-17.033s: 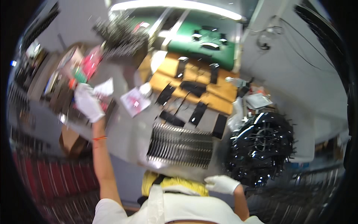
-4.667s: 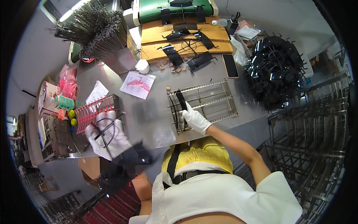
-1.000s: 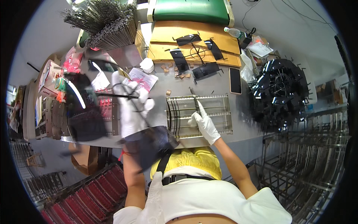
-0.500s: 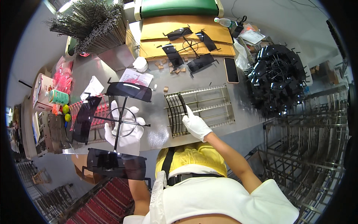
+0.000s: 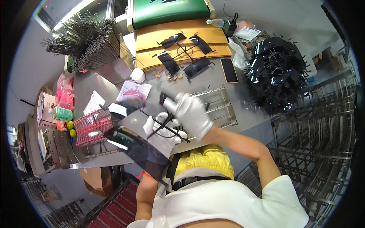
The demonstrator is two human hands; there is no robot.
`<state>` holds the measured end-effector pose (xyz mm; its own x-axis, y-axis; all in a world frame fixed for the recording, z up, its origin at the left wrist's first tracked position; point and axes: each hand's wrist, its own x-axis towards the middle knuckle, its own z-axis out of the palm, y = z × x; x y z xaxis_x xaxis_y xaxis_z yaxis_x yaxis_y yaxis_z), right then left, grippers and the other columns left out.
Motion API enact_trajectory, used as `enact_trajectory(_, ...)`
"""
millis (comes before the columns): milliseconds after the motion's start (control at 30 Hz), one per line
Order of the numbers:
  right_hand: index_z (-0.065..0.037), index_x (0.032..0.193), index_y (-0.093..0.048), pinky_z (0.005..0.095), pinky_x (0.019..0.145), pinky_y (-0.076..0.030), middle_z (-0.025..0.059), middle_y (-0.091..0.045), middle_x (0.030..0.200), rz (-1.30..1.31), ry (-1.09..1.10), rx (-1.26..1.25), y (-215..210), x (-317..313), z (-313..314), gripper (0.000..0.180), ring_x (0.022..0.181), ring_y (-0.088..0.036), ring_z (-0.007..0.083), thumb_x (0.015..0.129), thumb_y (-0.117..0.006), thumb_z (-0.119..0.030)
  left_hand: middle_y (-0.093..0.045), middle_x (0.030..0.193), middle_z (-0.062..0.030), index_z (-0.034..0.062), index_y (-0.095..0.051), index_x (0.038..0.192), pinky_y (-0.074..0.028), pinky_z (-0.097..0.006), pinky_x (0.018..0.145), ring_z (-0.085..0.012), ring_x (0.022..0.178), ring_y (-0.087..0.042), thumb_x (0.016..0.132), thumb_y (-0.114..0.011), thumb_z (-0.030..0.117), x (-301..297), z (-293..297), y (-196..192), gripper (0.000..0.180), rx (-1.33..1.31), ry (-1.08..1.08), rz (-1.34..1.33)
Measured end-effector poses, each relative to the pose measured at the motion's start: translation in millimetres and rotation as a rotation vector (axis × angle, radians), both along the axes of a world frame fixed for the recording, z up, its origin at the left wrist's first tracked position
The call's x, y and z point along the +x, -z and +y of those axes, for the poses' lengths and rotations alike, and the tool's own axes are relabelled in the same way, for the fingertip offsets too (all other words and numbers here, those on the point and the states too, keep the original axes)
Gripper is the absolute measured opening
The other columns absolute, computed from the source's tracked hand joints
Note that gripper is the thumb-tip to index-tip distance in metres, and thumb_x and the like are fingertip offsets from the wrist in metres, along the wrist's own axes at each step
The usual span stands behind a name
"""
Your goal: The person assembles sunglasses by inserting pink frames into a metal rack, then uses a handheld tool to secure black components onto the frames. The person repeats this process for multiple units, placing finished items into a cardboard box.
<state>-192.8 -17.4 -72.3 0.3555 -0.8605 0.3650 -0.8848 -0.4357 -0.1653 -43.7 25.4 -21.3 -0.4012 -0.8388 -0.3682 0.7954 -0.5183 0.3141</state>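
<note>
My left hand (image 5: 161,138), in a white glove, is palm up near the table's front edge. Its fingers curl around the hub of a black wire frame (image 5: 162,126) with a ring and crossed arms. Dark, glossy curved plates (image 5: 133,146) sit on the frame's arms, tilted to the left and toward my body. My right hand (image 5: 194,116), also gloved and blurred by motion, is closed beside the frame. From its fingers sticks out a dark curved plate (image 5: 163,98), partly hidden by the glove. Behind this hand lies a metal slotted rack (image 5: 218,108).
A finished-looking plate assembly (image 5: 185,53) lies on cardboard (image 5: 142,41) at the back. A phone (image 5: 229,71) and a big cluster of black plates (image 5: 277,72) are on the right. Bundled wires (image 5: 91,41) stand back left; a rack with red parts (image 5: 93,127) is left.
My right hand has lifted from the slotted rack and moved left toward the wire frame with a dark plate. My left hand has moved right, turning and tilting the frame.
</note>
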Motion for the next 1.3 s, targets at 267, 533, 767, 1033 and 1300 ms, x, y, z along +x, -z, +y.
enact_trajectory(267, -0.005, 0.149, -0.025, 0.0450, 0.077, -0.050, 0.0279, -0.062, 0.087, -0.688, 0.034, 0.747, 55, -53, 15, 0.064, 0.078, -0.062, 0.0418, 0.093, -0.047, -0.028, -0.051, 0.106, -0.0209, -0.0015, -0.044, 0.135, -0.044, -0.028, 0.043, -0.0211, 0.049, -0.051, 0.090, -0.047, 0.056, 59, 27, -32, 0.073, 0.029, -0.061, 0.259)
enact_trajectory(533, 0.003, 0.144, -0.030, 0.0480, 0.077, -0.051, 0.0284, -0.065, 0.089, -0.278, 0.087, 0.785, 67, -38, 19, 0.063, 0.077, -0.065, 0.0402, 0.096, -0.042, -0.035, -0.056, 0.095, -0.0233, -0.0005, -0.049, 0.132, -0.047, -0.034, 0.046, -0.0288, 0.054, -0.054, 0.085, -0.048, 0.063, 59, 26, -32, 0.079, 0.259, -0.075, 0.076)
enact_trajectory(767, -0.010, 0.139, -0.044, 0.0408, 0.091, -0.050, 0.0219, -0.055, 0.125, -0.312, -0.435, 0.036, -62, -31, -6, 0.078, 0.110, -0.057, 0.0370, 0.073, -0.077, -0.033, -0.059, 0.089, -0.0169, -0.0037, -0.051, 0.121, -0.045, -0.033, 0.042, -0.0301, 0.056, -0.051, 0.082, -0.049, 0.062, 45, 25, -29, 0.077, 0.211, 0.271, 0.110)
enact_trajectory(1033, -0.017, 0.132, -0.050, 0.0292, 0.051, -0.046, 0.0020, -0.049, 0.078, 0.608, -0.302, -0.155, -56, -47, -19, 0.039, 0.061, -0.055, 0.0141, 0.093, -0.051, -0.018, -0.051, 0.068, -0.0074, 0.0024, -0.049, 0.108, -0.039, -0.027, 0.036, -0.0163, 0.047, -0.051, 0.098, -0.047, 0.028, 31, 68, -65, 0.028, 0.082, -0.025, 0.744)
enact_trajectory(1300, 0.004, 0.111, -0.046, 0.0472, 0.068, -0.056, 0.0403, -0.039, 0.135, -0.529, -0.059, 0.828, 83, -64, 36, 0.028, 0.075, -0.065, 0.0410, 0.099, -0.032, -0.017, -0.051, 0.100, -0.0219, -0.0121, -0.031, 0.136, -0.039, -0.021, 0.034, -0.0111, 0.045, -0.046, 0.097, -0.048, 0.025, 57, 40, -40, 0.056, -0.194, -0.338, 0.631)
